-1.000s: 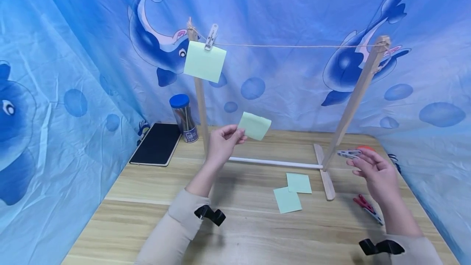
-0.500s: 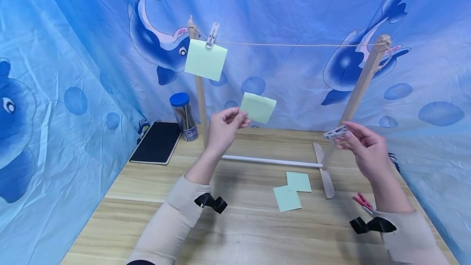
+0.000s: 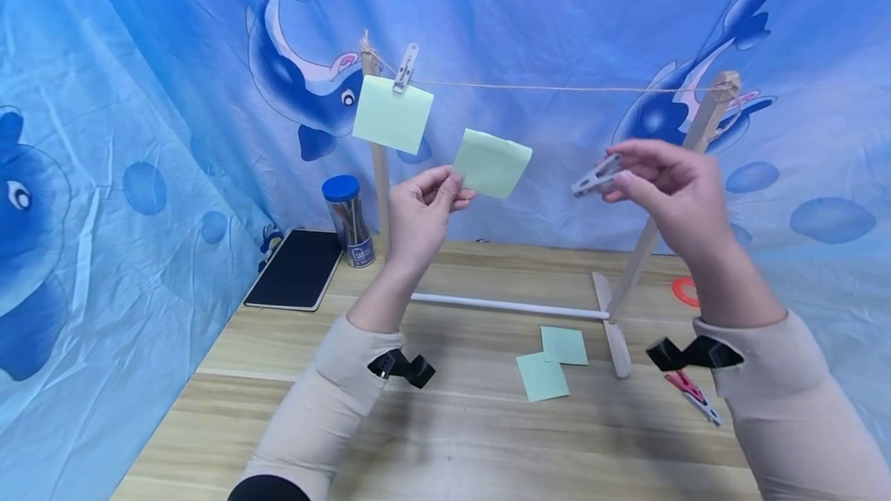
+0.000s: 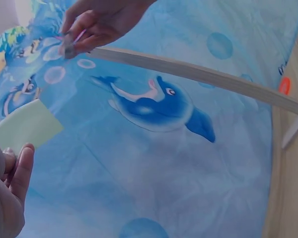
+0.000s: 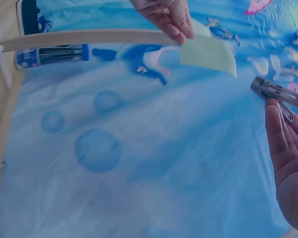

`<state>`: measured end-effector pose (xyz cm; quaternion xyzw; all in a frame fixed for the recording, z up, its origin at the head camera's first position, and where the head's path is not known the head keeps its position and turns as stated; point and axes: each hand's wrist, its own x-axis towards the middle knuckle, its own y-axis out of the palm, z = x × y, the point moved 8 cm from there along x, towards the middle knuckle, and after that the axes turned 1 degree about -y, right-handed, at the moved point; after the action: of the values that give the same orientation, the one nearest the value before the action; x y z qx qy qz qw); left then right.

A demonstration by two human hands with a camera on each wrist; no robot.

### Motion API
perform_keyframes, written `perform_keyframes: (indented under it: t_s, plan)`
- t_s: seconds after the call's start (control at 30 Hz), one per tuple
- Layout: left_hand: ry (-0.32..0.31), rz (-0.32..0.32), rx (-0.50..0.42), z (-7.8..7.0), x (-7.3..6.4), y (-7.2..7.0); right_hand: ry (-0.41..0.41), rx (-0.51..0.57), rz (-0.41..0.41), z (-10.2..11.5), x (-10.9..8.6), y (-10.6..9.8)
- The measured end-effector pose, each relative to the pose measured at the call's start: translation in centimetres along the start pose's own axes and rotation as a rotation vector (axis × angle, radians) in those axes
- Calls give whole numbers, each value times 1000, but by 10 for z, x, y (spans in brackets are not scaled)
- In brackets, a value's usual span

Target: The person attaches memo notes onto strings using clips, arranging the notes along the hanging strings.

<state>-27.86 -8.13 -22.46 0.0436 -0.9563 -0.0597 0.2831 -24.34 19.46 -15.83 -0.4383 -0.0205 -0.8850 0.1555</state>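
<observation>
Between thumb and fingers, my left hand [image 3: 422, 215] pinches a pale green sticky note [image 3: 493, 164] by its lower left edge, below the string [image 3: 529, 87]. My right hand [image 3: 675, 188] holds a grey clothespin [image 3: 597, 176] pointing left toward the note; the two are apart. In the right wrist view the clothespin [image 5: 275, 94] sits between thumb and fingers. Another green note [image 3: 393, 116] hangs at the string's left end under a light clothespin [image 3: 406, 68]. Two more notes, one [image 3: 543, 376] partly touching the other [image 3: 564, 345], lie on the table.
Wooden posts, one at right [image 3: 643, 246], hold the string, with a white rod [image 3: 515, 306] low between them. A black notebook [image 3: 295, 269] and a blue-lidded jar [image 3: 349, 221] stand back left. A red clothespin [image 3: 692, 397] and an orange ring [image 3: 685, 291] lie right.
Both hands have risen. The left hand has lifted its note closer to the string; the right hand has brought the grey clothespin up and leftward toward that note.
</observation>
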Motion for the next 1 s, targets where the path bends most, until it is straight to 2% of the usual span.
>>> perform_keyframes:
  t_s: [0.17, 0.27, 0.37, 0.53, 0.67, 0.8, 1.0]
  plan:
    - [-20, -31, -41, -7, 7, 4, -34, -48, 24, 17, 42, 16]
    - [-65, -75, -112, -2, 9, 6, -89, -164, 58, 27, 64, 27]
    - [-141, -129, -229, 7, 10, 5, -123, -357, 74, 34, 84, 39]
    - [-264, -181, -411, 25, 12, 5, -31, -562, 54, 35, 113, 53]
    - [-322, -217, -460, 39, 16, 4, -1, -674, 86, 30, 130, 61]
    - [-333, -251, -475, 49, 22, 1, 32, -777, 156, 23, 141, 70]
    - [-283, -281, -485, 55, 32, -3, 135, -868, 203, 11, 153, 77]
